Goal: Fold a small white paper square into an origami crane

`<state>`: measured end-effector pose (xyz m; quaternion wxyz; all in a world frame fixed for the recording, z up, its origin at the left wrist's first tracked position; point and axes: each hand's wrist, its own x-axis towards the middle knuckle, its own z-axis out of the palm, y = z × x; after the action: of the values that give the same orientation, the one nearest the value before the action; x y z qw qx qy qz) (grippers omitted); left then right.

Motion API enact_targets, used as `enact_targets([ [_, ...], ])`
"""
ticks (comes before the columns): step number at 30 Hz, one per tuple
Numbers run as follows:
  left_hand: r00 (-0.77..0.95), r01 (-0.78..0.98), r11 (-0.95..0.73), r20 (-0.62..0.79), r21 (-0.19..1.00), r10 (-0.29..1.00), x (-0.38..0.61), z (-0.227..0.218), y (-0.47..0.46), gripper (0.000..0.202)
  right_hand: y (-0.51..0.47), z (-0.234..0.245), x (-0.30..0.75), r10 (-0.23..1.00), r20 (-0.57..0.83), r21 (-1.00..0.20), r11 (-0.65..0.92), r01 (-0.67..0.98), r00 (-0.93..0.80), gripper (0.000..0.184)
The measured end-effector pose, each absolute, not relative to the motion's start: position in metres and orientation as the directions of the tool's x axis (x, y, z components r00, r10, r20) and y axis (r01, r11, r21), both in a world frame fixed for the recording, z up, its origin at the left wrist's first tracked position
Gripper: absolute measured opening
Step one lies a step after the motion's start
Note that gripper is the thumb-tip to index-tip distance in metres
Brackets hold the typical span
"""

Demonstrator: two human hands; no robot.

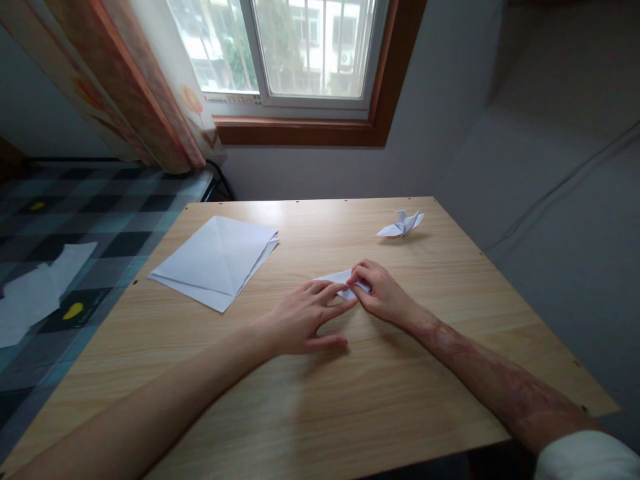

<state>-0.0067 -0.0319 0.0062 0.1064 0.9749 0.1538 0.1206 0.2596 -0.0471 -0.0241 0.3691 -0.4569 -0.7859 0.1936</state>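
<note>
A small folded piece of white paper point(334, 277) lies on the wooden table, partly covered by my fingers. My left hand point(306, 315) rests on its near left side with fingers stretched out and thumb spread away, touching the paper. At the paper's right end, my right hand point(376, 291) pinches it between thumb and fingertips. Beyond my right hand stands a folded paper crane point(401, 225), apart from both hands.
A stack of square white paper sheets point(217, 257) lies on the table point(430, 407) at the left. Torn paper pieces point(37, 293) are on the checked bed cover point(125, 200). A window point(315, 53) and a curtain point(135, 87) are behind.
</note>
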Motion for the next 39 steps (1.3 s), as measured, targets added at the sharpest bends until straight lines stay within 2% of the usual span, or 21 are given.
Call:
enact_targets([
  [8, 0.934, 0.255, -0.929, 0.182, 0.266, 0.309, -0.021, 0.002, -0.018, 0.075, -0.050, -0.018, 0.256, 0.855, 0.405, -0.605, 0.517, 0.606, -0.325, 0.015],
  [14, 0.935, 0.233, -0.925, 0.191, 0.301, 0.298, -0.032, 0.001, -0.018, 0.083, -0.048, -0.019, 0.256, 0.853, 0.405, -0.588, 0.518, 0.621, -0.329, 0.014],
  [20, 0.940, 0.267, -0.931, 0.145, 0.250, 0.309, -0.056, 0.007, -0.020, 0.091, -0.049, -0.020, 0.257, 0.858, 0.397, -0.599, 0.511, 0.617, -0.325, 0.015],
  [29, 0.912, 0.359, -0.919, 0.151, 0.163, 0.382, -0.077, 0.008, -0.018, 0.089, -0.048, -0.018, 0.257, 0.856, 0.395, -0.604, 0.515, 0.608, -0.333, 0.015],
  [33, 0.884, 0.374, -0.914, 0.237, 0.157, 0.402, -0.082, 0.002, -0.020, 0.077, -0.047, -0.021, 0.256, 0.853, 0.404, -0.599, 0.520, 0.609, -0.331, 0.015],
  [36, 0.833, 0.422, -0.891, 0.316, 0.168, 0.454, -0.081, 0.000, -0.020, 0.052, -0.047, -0.022, 0.256, 0.853, 0.402, -0.594, 0.520, 0.614, -0.333, 0.015],
  [39, 0.729, 0.511, -0.822, 0.381, 0.252, 0.569, -0.071, 0.001, -0.013, 0.030, -0.048, -0.022, 0.256, 0.854, 0.399, -0.588, 0.518, 0.622, -0.335, 0.014],
])
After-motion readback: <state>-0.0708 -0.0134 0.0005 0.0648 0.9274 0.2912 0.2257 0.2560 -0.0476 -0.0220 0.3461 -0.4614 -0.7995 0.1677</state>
